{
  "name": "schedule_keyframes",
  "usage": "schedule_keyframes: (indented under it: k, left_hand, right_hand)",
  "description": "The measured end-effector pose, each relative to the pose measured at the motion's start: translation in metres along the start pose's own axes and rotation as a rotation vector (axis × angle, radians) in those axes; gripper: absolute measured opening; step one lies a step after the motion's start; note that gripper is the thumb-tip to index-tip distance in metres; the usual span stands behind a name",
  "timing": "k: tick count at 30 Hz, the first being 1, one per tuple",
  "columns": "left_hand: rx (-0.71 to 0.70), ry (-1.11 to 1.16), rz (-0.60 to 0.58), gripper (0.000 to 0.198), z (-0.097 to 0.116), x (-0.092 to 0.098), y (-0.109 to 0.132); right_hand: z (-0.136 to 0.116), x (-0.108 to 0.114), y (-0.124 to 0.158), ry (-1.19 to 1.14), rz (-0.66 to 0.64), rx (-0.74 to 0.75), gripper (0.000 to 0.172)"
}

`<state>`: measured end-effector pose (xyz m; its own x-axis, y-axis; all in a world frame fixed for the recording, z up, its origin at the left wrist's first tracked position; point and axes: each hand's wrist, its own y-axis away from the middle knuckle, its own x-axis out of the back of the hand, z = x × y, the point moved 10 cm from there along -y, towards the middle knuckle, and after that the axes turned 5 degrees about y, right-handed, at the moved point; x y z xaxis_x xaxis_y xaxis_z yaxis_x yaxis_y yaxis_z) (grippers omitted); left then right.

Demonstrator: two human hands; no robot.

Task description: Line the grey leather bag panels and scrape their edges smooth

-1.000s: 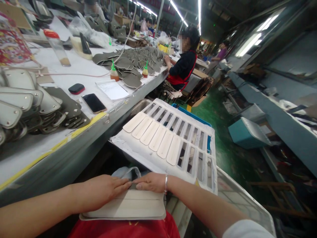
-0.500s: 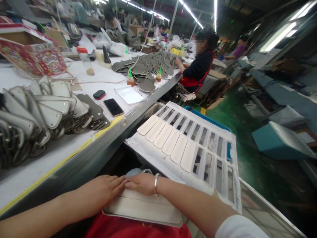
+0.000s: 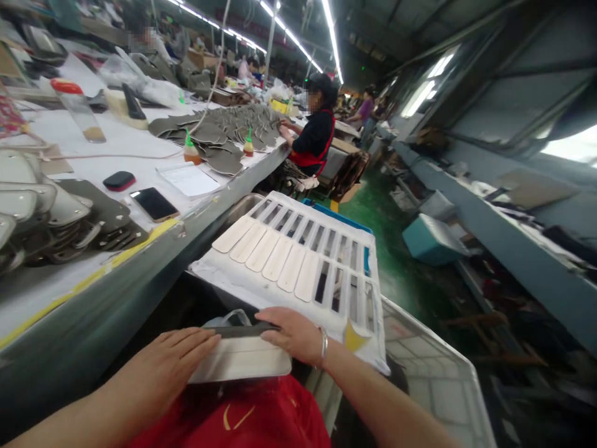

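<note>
A cream panel with rounded corners and a dark strip along its far edge rests on my lap, over red cloth. My left hand lies on the panel's left end, fingers stretched out together and pointing along the strip. At the right end is my right hand, wearing a silver bangle; its fingers are extended over the strip and the thumb lies apart from them, near the cream surface. Just beyond the strip shows a piece of clear plastic. The panel's underside is hidden.
A white slotted rack ahead bears a row of cream strips, above a pale crate. The workbench at left holds a phone, stacked grey pieces and glue bottles. A co-worker sits farther along.
My hands, together at the panel's middle before, are now spread toward its two ends, and the dark strip shows between them. The view has swung right.
</note>
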<state>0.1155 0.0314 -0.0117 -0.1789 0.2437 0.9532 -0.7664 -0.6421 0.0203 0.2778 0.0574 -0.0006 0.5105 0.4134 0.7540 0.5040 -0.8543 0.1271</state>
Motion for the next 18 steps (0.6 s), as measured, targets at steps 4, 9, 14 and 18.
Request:
schedule_keyframes:
  k: [4,9,14,18]
  left_hand:
    - [-0.008,0.179,0.093,0.034,0.051,-0.013,-0.012]
    - [0.014,0.125,0.121,0.016,0.077,-0.022,-0.027]
    - [0.000,0.106,0.124,0.015,0.077,-0.021,-0.025]
    - [0.013,0.115,0.140,0.016,0.078,-0.021,-0.025]
  right_hand:
    - [-0.011,-0.002,0.075,0.119,0.340,-0.045,0.035]
    - [-0.002,-0.031,0.108,0.138,0.605,-0.097,0.011]
    - [-0.006,-0.029,0.106,0.163,0.706,-0.064,0.008]
    - [-0.011,-0.029,0.103,0.226,0.702,-0.099,0.011]
